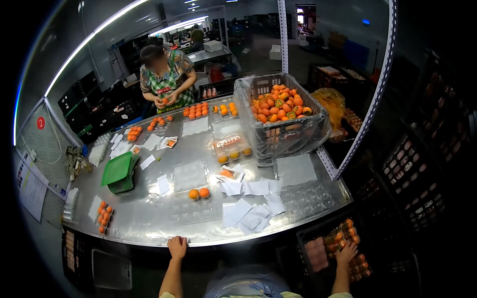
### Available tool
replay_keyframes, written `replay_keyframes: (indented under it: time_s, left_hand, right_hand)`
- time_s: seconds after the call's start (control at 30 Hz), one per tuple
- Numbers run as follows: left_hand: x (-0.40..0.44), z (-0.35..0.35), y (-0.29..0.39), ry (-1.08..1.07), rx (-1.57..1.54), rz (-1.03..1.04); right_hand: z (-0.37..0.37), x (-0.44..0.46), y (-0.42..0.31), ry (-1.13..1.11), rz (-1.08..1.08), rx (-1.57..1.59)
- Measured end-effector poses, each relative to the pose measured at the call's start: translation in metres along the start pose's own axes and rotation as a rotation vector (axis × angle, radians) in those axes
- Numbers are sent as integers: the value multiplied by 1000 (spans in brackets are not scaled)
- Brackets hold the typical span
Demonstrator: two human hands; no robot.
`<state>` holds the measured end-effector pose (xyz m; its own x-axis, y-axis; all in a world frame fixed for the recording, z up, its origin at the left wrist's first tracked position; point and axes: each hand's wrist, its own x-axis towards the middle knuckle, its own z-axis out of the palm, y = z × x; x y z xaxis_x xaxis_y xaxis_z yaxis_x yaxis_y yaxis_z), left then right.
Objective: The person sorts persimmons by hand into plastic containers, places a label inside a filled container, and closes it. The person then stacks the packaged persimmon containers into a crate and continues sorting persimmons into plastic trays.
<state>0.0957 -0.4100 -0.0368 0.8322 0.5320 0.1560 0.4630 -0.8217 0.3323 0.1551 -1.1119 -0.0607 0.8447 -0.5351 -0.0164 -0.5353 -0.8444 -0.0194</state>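
Note:
My left hand [177,247] rests at the front edge of the steel table [149,218], its fingers curled into a loose fist with nothing visible in them. Down at the right, my right hand [347,252] reaches into a black crate [304,243]. Its fingers are stretched out over packs of persimmons [349,232], touching them. A pink tray liner [316,254] lies in the left part of that crate. Two loose persimmons [198,193] sit on the table ahead of my left hand, beside clear plastic trays [191,175].
A bag-lined crate of persimmons [281,105] stands at the table's back right. White paper slips [253,216] lie in the middle, a green scale [120,172] at left. Across the table a person in an apron [167,79] holds a fruit. A metal post [367,114] rises at right.

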Motion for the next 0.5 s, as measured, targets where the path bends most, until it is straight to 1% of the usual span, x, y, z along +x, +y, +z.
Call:
replay_keyframes:
  time_s: [0.07,0.13,0.17,0.2,0.27,0.3,0.4,0.43,0.5]
  left_hand:
    - [1,7,0,-7,15,-26]
    - [4,14,-1,29,34,-24]
    - [1,17,-1,41,42,-29]
    - [-1,19,-3,62,53,-19]
    - [-1,19,-1,69,50,-21]
    - [-1,20,0,65,57,-37]
    - [-1,24,-3,77,45,-28]
    - [-2,21,-1,58,16,-41]
    - [-1,17,6,58,26,-45]
  right_hand:
    - [14,-6,3,-3,-82,-55]
    - [33,-7,2,-23,-109,4]
    - [33,-9,-2,-26,-100,84]
    - [29,-8,-3,-140,-25,83]
    - [22,-6,-2,-102,-32,80]
    - [14,-3,1,-136,-14,75]
    - [-6,5,9,-130,-66,24]
    - [-24,2,8,-97,-65,15]
    - [-47,2,16,-104,-56,-7]
